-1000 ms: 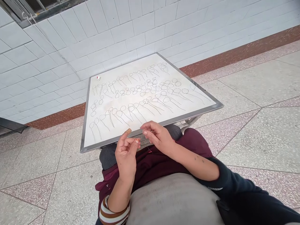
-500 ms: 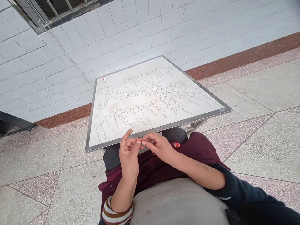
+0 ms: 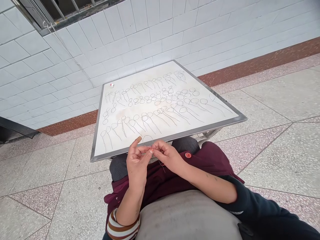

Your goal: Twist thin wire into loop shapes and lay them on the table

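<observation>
Over the near edge of the white table (image 3: 140,110), my left hand (image 3: 138,158) and my right hand (image 3: 167,154) meet fingertip to fingertip. Both pinch a thin wire (image 3: 147,136), whose round loop stands above the fingers and whose loose tail hangs below my right hand. A bandage or cover wraps the tip of one raised finger of my left hand. Rows of similar thin wire loops (image 3: 183,109), many with long tails, lie across the table top. The exact grip point is partly hidden by my fingertips.
A small white and red item (image 3: 112,85) sits at the table's far left corner. Behind the table stands a white tiled wall (image 3: 140,33) with a barred window (image 3: 67,10). My knees are under the table's near edge, with dark red cloth over my lap.
The wire loop now shows more fully above my fingers, and its tail has come into view below my right hand. My fingertips have shifted slightly together.
</observation>
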Demonstrator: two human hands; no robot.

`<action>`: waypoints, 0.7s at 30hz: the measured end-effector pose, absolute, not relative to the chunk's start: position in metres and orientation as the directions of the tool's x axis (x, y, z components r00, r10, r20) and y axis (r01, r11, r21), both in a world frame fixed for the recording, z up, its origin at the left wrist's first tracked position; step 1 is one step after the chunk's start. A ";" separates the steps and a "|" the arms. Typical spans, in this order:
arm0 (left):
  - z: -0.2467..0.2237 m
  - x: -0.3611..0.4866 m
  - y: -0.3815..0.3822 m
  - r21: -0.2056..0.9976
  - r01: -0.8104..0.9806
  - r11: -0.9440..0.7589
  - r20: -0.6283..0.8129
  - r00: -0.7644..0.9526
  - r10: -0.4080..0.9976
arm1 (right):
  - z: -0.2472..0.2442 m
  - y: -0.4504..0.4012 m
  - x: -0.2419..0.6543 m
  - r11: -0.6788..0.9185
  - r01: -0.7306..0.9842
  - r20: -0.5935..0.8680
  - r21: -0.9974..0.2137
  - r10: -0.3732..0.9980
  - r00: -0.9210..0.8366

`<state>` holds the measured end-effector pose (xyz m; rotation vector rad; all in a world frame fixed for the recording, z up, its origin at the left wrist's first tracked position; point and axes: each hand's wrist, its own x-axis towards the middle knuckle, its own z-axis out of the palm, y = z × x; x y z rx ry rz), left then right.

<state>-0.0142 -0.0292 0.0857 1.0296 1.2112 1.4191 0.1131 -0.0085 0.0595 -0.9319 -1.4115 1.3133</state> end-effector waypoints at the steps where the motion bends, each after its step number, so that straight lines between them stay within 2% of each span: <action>1: 0.086 -0.014 -0.029 0.989 -0.144 -0.038 0.013 -0.171 0.985 | 0.060 -0.009 0.112 0.134 -0.064 0.145 -0.989 0.964 -0.224; 7: 0.086 -0.011 -0.029 0.981 -0.178 -0.082 0.042 -0.215 0.976 | 0.065 -0.011 0.106 0.161 -0.024 0.163 -0.987 0.975 -0.149; 10: 0.087 -0.012 -0.027 0.977 -0.179 -0.120 0.069 -0.266 0.962 | 0.066 -0.012 0.105 0.143 -0.033 0.147 -0.989 0.968 -0.205; 16: 0.083 -0.017 -0.023 0.956 -0.177 -0.232 0.147 -0.398 0.906 | 0.058 -0.015 0.101 -0.024 -0.100 0.015 -0.995 0.930 -0.367; 21: 0.080 -0.025 -0.022 0.946 -0.172 -0.276 0.184 -0.418 0.890 | 0.054 -0.019 0.096 0.022 -0.058 0.043 -0.998 0.915 -0.401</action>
